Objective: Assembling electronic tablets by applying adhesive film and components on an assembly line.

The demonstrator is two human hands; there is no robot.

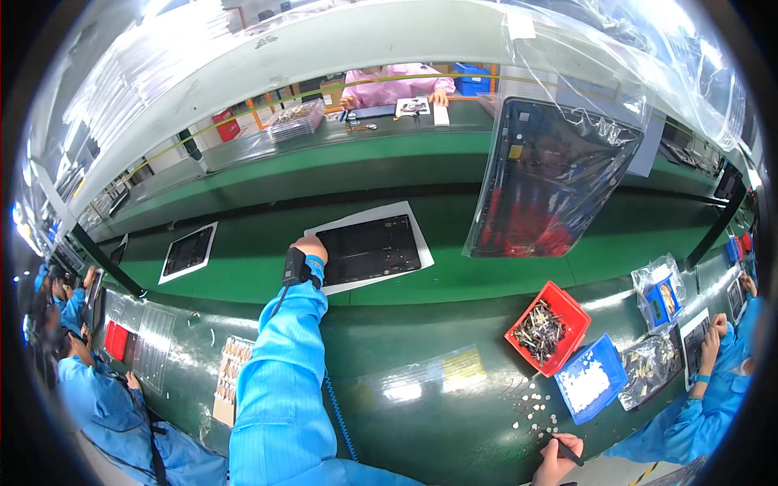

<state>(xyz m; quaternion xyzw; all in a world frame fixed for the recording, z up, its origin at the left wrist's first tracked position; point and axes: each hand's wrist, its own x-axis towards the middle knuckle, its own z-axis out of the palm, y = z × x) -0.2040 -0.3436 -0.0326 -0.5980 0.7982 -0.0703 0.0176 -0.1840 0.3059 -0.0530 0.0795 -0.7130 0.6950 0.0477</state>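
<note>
My left hand, at the end of an outstretched arm, is closed at the left edge of a white board on the green belt. A black tablet casing lies on that board; my fingertips are partly hidden. At the bottom right, my right hand is closed around black tweezers. Their tip is near small, whitish round pieces scattered on the bench. Beyond these pieces stand a red bin of small metallic parts and a blue bin of white pieces.
A bagged black panel hangs over the belt at right. Another casing lies farther left on the belt. A card of small parts and a coiled blue cord are beside my left arm. Co-workers sit on both sides and opposite.
</note>
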